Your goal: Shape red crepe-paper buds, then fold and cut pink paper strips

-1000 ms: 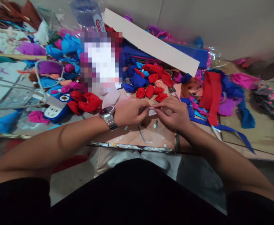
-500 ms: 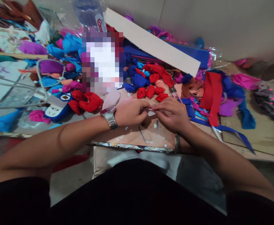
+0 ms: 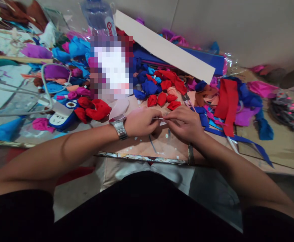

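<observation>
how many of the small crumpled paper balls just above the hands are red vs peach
red paper balls: 4
peach paper ball: 1
total: 5, counting only the loose cluster just beyond the left hand and right hand.

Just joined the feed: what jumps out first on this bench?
Both hands meet at the centre, the left hand and right hand pinching a small pale strip between them. Just behind lie red crumpled paper pieces, and a long white board slants across the back.
</observation>
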Demonstrator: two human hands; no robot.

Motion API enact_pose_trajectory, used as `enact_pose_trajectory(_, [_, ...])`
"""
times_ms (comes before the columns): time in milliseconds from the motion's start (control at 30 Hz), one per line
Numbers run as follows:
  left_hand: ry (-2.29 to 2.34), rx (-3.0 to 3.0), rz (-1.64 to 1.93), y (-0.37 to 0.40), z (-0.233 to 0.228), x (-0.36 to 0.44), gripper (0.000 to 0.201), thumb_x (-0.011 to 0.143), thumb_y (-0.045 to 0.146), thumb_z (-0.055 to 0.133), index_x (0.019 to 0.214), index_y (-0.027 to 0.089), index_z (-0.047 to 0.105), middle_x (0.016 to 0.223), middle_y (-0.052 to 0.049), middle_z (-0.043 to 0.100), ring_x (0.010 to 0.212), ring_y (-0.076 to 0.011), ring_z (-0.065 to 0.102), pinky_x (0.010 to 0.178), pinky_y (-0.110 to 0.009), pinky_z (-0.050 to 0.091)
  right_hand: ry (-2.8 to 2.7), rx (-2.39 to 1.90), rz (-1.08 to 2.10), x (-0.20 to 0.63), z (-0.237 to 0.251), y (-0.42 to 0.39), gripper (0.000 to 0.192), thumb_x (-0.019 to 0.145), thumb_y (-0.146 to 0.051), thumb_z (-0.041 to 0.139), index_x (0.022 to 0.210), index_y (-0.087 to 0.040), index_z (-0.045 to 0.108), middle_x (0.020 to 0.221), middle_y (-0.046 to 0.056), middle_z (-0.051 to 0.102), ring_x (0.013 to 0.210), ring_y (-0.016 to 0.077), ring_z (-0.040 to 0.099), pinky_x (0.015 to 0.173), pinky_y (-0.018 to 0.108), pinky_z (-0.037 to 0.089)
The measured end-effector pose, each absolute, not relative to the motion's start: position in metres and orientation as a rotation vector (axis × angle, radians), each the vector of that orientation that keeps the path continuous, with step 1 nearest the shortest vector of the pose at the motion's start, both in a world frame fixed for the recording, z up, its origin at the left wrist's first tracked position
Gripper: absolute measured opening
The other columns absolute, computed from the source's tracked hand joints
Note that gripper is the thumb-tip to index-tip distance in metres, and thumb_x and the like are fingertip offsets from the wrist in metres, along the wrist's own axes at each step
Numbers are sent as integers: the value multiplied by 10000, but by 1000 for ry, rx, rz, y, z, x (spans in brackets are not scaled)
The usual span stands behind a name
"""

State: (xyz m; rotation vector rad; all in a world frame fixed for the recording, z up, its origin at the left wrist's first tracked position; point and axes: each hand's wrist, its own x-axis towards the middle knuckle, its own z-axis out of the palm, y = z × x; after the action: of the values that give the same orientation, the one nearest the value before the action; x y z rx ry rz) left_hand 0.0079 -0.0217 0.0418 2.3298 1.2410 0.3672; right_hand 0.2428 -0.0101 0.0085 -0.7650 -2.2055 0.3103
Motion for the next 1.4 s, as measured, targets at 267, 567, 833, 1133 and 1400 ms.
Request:
enact_pose_trajectory(267, [1246, 2295, 350, -19, 40, 7, 385, 924, 212, 463, 1109, 215, 801, 971, -51, 816, 871, -217, 734, 815, -337, 516, -2217, -714, 285, 247, 0, -6, 163, 938, -181, 754, 1028, -287, 840, 958, 39, 818, 880, 220, 736, 819, 411, 580])
enact_pose_trajectory(567, [1287, 2267, 331, -18, 44, 5, 325, 897, 200, 481, 1017, 216, 783, 884, -42, 796, 804, -211, 714, 729, -322, 467, -2157, -725, 262, 248, 3, -4, 187, 921, -156, 754, 1002, -296, 847, 936, 33, 806, 868, 213, 744, 807, 397, 606])
enact_pose_trajectory(833, [1232, 2235, 390, -20, 45, 6, 325, 1013, 417, 491, 996, 199, 732, 824, -43, 750, 705, -194, 648, 654, -317, 400, -2164, -728, 272, 246, 3, -6, 176, 932, -188, 746, 1023, -308, 837, 956, 32, 806, 894, 218, 760, 827, 400, 617])
enact_pose_trajectory(1133, [1208, 2180, 487, -19, 42, 6, 318, 1013, 407, 515, 981, 188, 744, 838, -37, 751, 723, -180, 630, 672, -312, 401, -2166, -733, 268, 245, 5, -7, 122, 943, -242, 780, 1050, -292, 811, 939, 35, 811, 877, 228, 753, 825, 408, 599])
enact_pose_trajectory(1400, [1211, 2183, 524, -19, 39, 7, 300, 1003, 391, 543, 990, 188, 764, 875, -47, 772, 735, -181, 639, 689, -321, 420, -2192, -761, 253, 245, 4, -7, 85, 960, -278, 764, 1034, -288, 806, 942, 42, 812, 880, 237, 749, 836, 423, 591])
